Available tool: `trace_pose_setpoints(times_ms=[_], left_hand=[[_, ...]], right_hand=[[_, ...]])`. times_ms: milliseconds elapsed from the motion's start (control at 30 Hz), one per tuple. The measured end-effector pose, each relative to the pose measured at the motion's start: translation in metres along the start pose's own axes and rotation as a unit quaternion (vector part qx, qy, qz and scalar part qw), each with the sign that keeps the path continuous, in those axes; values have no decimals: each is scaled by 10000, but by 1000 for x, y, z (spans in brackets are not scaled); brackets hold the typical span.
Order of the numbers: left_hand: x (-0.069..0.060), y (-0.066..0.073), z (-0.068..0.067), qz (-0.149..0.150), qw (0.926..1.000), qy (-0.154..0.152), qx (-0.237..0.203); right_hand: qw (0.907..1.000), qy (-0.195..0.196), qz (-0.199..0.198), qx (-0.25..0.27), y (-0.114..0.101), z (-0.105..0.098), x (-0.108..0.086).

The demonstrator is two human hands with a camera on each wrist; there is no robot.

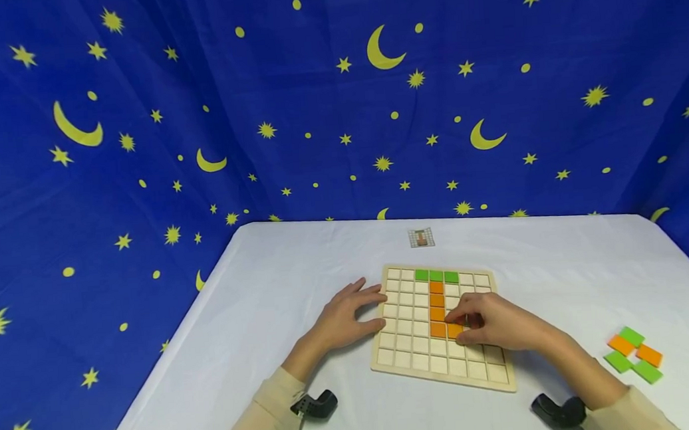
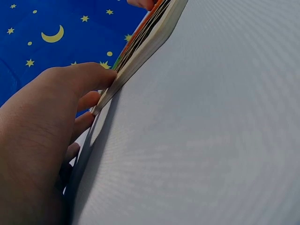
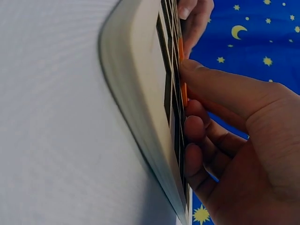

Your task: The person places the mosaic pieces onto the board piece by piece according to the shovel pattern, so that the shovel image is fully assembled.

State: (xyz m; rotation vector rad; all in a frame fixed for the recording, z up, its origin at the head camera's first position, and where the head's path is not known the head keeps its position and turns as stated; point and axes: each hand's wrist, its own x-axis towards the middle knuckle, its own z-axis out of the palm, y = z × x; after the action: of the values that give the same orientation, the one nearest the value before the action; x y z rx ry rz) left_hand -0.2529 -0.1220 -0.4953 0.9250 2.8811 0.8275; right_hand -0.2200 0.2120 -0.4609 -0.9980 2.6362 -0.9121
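Observation:
A square wooden grid board [image 1: 443, 382] lies on the table. Three green tiles [image 1: 436, 276] sit in its far row, and a column of orange tiles [image 1: 437, 300] runs toward me from the middle one. My right hand [image 1: 502, 324] pinches an orange tile [image 1: 453, 331] between thumb and fingers, at the cell right of the column's near end. From the right wrist view, that tile [image 3: 183, 91] is at the board's surface, partly covered by the thumb. My left hand [image 1: 344, 318], fingers spread and relaxed, touches the board's left edge [image 2: 140, 56].
Several loose green and orange tiles [image 1: 632, 336] lie on the white table at the right. Behind the board is a small card [image 1: 421, 237] with a grid picture. A blue curtain [image 1: 323, 76] with stars and moons surrounds the table. Black wrist cameras [image 1: 318, 405] are on both forearms.

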Motion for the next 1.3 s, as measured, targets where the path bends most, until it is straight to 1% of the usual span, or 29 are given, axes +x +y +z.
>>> trace_pose_setpoints(times_ms=[133,333,500,700,1000,1200,1300], left_hand=[[0,0,0,9,10000,19,-8],[1,2,0,4,10000,26,-14],[2,3,-1,60,10000,52,-42],[4,3,-4,81,9999,93,-60],[4,3,-4,117,9999,46,-41],[2,0,-1,23,10000,57,22],[1,-1,1,-2,10000,63,35]], right_hand=[[10000,-8,56,55,2,0,-1],[10000,9,-61,14,2,-2,-1],[10000,59,-63,37,0,-5,-2],[9997,91,83,188,2,-10,-8],[9987,126,344,350,8,-19,-22],[9984,266,399,309,12,-21,-28],[9980,298,495,240,14,-22,-33]])
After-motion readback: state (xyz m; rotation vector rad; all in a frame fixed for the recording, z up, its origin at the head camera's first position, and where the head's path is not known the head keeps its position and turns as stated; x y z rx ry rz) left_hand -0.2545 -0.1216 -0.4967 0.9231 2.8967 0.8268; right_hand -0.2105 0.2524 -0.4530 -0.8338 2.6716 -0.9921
